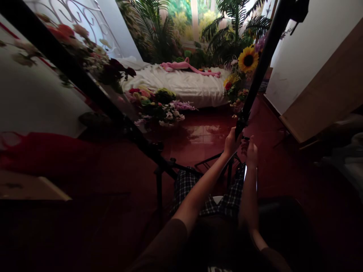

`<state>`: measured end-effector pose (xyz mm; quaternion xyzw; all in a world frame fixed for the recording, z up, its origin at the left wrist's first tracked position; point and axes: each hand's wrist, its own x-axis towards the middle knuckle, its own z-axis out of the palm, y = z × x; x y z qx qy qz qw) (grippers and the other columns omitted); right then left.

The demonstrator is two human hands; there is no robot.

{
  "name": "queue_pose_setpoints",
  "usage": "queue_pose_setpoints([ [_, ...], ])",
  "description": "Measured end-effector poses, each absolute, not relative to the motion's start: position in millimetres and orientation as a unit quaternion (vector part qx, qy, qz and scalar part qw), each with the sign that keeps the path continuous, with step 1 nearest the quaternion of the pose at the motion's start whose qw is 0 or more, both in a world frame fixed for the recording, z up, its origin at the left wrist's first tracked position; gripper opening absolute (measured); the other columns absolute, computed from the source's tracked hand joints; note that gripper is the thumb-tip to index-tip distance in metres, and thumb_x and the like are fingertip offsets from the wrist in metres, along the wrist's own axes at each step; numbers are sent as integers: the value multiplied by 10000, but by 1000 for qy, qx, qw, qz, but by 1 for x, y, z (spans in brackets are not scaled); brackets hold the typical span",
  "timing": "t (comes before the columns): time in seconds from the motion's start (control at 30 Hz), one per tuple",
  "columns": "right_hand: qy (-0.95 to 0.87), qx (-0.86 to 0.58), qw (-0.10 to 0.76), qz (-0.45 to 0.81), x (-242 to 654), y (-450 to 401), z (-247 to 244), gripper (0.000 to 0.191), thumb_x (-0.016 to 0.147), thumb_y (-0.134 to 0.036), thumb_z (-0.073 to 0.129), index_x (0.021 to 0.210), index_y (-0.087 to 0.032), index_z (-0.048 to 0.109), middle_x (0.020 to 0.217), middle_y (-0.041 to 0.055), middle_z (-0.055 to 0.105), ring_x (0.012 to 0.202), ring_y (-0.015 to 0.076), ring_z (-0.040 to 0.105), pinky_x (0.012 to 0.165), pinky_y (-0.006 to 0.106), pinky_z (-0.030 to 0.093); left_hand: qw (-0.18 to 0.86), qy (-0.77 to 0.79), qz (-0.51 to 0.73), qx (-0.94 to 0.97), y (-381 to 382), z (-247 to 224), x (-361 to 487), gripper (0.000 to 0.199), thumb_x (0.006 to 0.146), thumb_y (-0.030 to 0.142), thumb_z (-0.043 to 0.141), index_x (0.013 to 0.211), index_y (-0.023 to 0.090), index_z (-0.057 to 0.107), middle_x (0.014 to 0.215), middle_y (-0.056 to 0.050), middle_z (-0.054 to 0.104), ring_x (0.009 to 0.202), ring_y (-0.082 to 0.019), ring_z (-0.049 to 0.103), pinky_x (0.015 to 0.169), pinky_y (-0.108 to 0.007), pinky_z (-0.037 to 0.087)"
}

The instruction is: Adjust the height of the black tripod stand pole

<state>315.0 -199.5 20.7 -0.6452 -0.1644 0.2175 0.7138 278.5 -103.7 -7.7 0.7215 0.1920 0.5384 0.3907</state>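
My left hand (232, 141) is wrapped round the lower part of a black stand pole (260, 70), which leans up to the right. Close beside it, my right hand (252, 152) has its fingers curled at a small dark knob (245, 138) on the pole's side. The fingertips there are dim and partly hidden. Below the hands, between my knees, the legs of the stand (217, 156) spread out. Behind my right forearm shows the bright edge of a screen-like object (245, 173).
A second black stand (93, 88) slants across the left. Ahead is a white-draped bed (195, 88) with a pink plush toy (178, 66), flowers (161, 105) and palms around it. A wooden panel (323, 87) stands right; a red bag (42, 153) lies left.
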Motion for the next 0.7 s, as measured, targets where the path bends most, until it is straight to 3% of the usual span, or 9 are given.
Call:
queue_pose_setpoints([
  [0.1,-176,-680,670,240,324,-193,29,638,761,-808,463,619,-198,579,439,-29,486,345,88,388,353,252,289,384,185,544,722,-103,-6,278,221,933,386,509,1074,216,523,760,-3,624,635,-137,605,591,-228,410],
  [0.33,-300,-647,649,266,343,-195,26,583,751,-772,534,609,-207,520,435,-49,443,379,82,385,378,233,322,407,168,532,723,-103,-3,275,196,938,361,508,1063,210,508,731,13,608,584,-106,575,569,-207,397],
  [0.53,-471,-626,561,268,382,-206,26,550,708,-714,660,862,-190,600,705,-24,622,546,88,536,530,224,457,410,171,521,729,-102,-6,276,196,934,363,520,1052,207,507,728,26,600,579,-93,553,561,-199,369],
  [0.7,-560,-669,483,73,391,-218,36,478,747,-623,710,1042,-246,700,973,48,659,718,145,627,647,282,533,401,169,530,728,-101,-7,279,218,951,370,485,1079,195,504,822,-16,634,660,-110,586,620,-211,400],
])
